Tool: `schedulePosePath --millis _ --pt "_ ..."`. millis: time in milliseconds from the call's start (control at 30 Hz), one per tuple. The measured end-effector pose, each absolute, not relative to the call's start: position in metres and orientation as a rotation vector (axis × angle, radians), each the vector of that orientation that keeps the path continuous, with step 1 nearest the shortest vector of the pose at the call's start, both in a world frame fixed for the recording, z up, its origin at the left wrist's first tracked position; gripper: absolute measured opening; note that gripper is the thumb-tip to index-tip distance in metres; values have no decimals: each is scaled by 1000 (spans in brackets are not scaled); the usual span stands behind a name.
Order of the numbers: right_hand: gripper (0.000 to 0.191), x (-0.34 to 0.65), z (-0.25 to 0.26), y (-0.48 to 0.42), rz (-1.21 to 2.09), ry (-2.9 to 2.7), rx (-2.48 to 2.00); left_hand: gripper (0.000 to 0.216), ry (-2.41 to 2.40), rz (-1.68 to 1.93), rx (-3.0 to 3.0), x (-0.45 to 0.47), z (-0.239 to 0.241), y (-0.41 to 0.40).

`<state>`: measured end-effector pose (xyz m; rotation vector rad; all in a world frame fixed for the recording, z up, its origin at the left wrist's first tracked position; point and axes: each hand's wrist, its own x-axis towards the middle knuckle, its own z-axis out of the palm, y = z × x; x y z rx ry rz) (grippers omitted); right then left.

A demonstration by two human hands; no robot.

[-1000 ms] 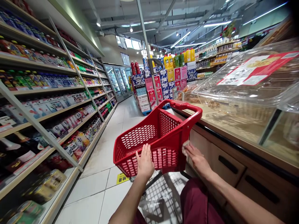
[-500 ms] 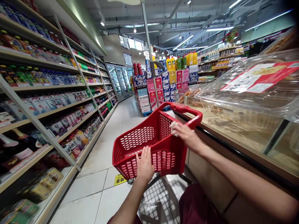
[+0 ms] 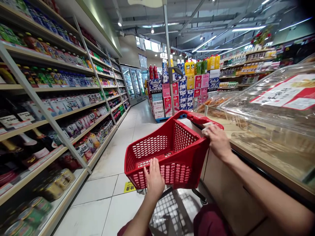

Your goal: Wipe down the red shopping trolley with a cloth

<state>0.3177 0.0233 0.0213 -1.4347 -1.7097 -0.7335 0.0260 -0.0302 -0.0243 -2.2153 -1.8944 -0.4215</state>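
Observation:
A red plastic shopping cart (image 3: 189,173) with a perforated basket stands sideways in front of me. My left hand (image 3: 155,180) lies against the near side of the basket, fingers stretched out over its rim, with nothing in it. At the cart's handle end, my right hand (image 3: 218,140) is closed round a crumpled white wipe (image 3: 208,127), pressing it to the side bar of the handle. Part of the wipe is hidden by the fingers. The basket's inside shows its bare red floor.
Drink shelves (image 3: 71,141) line the left side. A display counter (image 3: 246,141) with clear plastic food boxes (image 3: 275,95) borders the cart's right. Stacked drink cartons (image 3: 167,102) and a metal pole (image 3: 168,49) stand ahead. A yellow floor sign (image 3: 129,187) lies by the cart.
My right hand with the wipe has moved right and from the basket's handle end onto the handle's side bar. My left hand stays at the basket rim. The view has shifted slightly left.

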Motion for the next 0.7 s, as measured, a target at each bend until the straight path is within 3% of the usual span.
schedulePosePath --millis 167,300,500,700 --pt "43 270 1 18 -685 -2061 -1145 78 -1847 -392 -2272 16 -25 -32" --pt "44 271 4 21 -670 -1745 -1356 81 -1884 -419 -2278 13 -26 -34" --pt "46 242 -9 19 -597 -2077 -1135 81 -1884 -351 -2304 10 -23 -33" --pt "44 248 -4 28 -634 -1810 -1316 77 -1902 -367 -2309 6 -23 -34"
